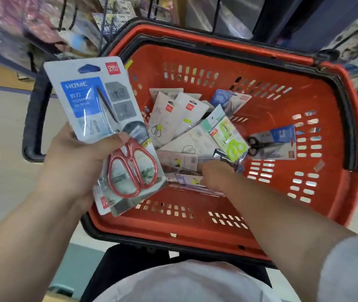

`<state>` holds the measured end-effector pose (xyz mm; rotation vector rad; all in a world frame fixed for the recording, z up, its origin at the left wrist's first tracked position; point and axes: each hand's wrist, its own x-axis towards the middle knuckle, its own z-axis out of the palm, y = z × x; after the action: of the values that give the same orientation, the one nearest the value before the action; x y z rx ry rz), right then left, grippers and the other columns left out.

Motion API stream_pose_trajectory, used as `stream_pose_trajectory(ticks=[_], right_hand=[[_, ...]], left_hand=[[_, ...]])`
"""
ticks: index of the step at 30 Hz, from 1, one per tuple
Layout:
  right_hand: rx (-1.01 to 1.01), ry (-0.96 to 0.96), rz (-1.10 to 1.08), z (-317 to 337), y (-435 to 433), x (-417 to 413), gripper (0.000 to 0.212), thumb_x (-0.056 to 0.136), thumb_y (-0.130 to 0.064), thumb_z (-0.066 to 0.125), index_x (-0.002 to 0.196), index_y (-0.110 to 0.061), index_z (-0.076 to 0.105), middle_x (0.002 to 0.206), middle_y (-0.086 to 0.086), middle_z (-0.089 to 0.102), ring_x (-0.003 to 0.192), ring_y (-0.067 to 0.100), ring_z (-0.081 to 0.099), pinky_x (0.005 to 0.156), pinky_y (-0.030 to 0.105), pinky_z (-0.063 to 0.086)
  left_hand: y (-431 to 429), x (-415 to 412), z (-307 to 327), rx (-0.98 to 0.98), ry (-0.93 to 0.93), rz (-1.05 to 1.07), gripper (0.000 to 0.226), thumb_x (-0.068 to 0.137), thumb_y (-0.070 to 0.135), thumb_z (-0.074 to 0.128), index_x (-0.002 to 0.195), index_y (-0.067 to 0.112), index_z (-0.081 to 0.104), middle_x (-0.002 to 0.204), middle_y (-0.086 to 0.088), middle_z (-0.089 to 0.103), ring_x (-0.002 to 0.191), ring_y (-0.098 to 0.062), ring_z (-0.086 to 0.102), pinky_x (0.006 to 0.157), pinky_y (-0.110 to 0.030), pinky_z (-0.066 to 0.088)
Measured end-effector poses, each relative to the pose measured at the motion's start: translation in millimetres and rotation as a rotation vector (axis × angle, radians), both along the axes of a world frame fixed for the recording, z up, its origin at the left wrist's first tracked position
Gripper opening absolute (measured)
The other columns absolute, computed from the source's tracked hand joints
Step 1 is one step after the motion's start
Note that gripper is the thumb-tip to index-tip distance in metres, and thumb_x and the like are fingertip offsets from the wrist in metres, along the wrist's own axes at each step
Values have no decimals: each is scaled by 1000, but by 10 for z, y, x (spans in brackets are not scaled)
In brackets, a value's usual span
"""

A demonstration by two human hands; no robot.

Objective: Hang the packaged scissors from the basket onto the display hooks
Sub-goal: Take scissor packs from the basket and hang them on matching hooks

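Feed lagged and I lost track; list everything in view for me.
Basket: one, red, black rim, centre.
Red-handled scissors pack: one, blue-white card, in left hand, other packs beneath.
Green-handled scissors pack: one, clear wrap, basket middle.
Black-handled scissors pack: one, blue-grey card, basket right.
Pale packs: several, white-grey, heaped in basket.
Shelves: blurred, top.
Left hand: grips the stack over basket's left edge.
Right hand: reaching into heap, fingers hidden.

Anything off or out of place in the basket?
No damage visible. The packs lie jumbled in the red basket; one black-handled scissors pack sits apart, by the right wall. The left hand holds a stack of packs.
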<state>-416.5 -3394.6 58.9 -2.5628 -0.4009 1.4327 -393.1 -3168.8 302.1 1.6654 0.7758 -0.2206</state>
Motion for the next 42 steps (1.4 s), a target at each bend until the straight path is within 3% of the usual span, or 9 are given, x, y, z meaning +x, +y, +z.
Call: stream_pose_trajectory(ticks=[9, 13, 20, 24, 28, 32, 36, 39, 42], right_hand=[[45, -49, -27, 291, -451, 100, 36, 104, -36, 59, 133, -16, 60, 133, 11, 64, 124, 33, 60, 92, 35, 49], [57, -79, -112, 579, -802, 151, 39, 102, -37, 59, 137, -18, 61, 139, 12, 62, 127, 32, 57, 99, 37, 49], [171, -135, -429, 1205, -1227, 242, 30, 105, -34, 60, 117, -8, 65, 106, 4, 64, 104, 28, 63, 69, 31, 32], [490, -143, -867, 1467, -1381, 227, 15, 102, -21, 66, 111, -11, 74, 103, 12, 78, 85, 22, 71, 75, 37, 54], [753, -130, -1194, 1708, -1405, 155, 18, 104, -16, 62, 113, -4, 72, 98, 13, 78, 80, 20, 71, 73, 40, 57], [940, -56, -1348, 1885, -1249, 120, 22, 105, -11, 54, 120, -4, 70, 103, 8, 79, 82, 14, 75, 66, 26, 59], [1010, 52, -1421, 1933, -970, 81, 20, 106, -12, 53, 115, -11, 71, 94, 5, 80, 78, 15, 75, 61, 27, 59], [1049, 133, -1412, 1952, -705, 37, 21, 107, -9, 51, 112, -12, 71, 88, 0, 80, 73, 11, 75, 58, 24, 57], [1057, 124, -1347, 1972, -542, 60, 19, 106, -11, 55, 109, -16, 73, 93, -1, 80, 79, 12, 75, 64, 26, 58]], left_hand=[[5, -19, 9, -4, -6, -9, 43, 86, 0, 80, 125, 17, 72, 111, -1, 81, 98, -25, 80, 87, -44, 63], [-56, -20, 33, -26, -16, 13, 38, 86, -2, 79, 117, 19, 73, 101, 3, 83, 88, -20, 81, 68, -33, 65], [-201, 6, -7, -76, -4, -3, 42, 86, -3, 80, 122, 15, 72, 103, 0, 82, 91, -22, 80, 70, -33, 65], [-258, 42, -43, -92, -15, -17, 36, 86, -3, 80, 112, 21, 75, 105, -1, 82, 94, -26, 80, 81, -39, 63], [-312, 55, -137, -106, -20, 11, 35, 86, -1, 81, 114, 17, 75, 103, -1, 82, 94, -26, 80, 82, -42, 65], [-478, 108, -289, -173, -13, 40, 39, 84, 2, 84, 120, 14, 74, 108, -3, 82, 101, -29, 78, 93, -49, 62], [-721, 129, -299, -325, -42, 29, 27, 94, 7, 75, 118, 19, 75, 110, 1, 82, 101, -17, 78, 94, -42, 59], [-850, 116, -264, -431, -52, 10, 47, 87, 35, 78, 131, 22, 70, 122, 1, 78, 117, -20, 73, 108, -47, 53], [-902, 105, -262, -454, -3, 5, 53, 80, 31, 83, 130, 17, 69, 120, -6, 79, 113, -28, 75, 101, -50, 58]])
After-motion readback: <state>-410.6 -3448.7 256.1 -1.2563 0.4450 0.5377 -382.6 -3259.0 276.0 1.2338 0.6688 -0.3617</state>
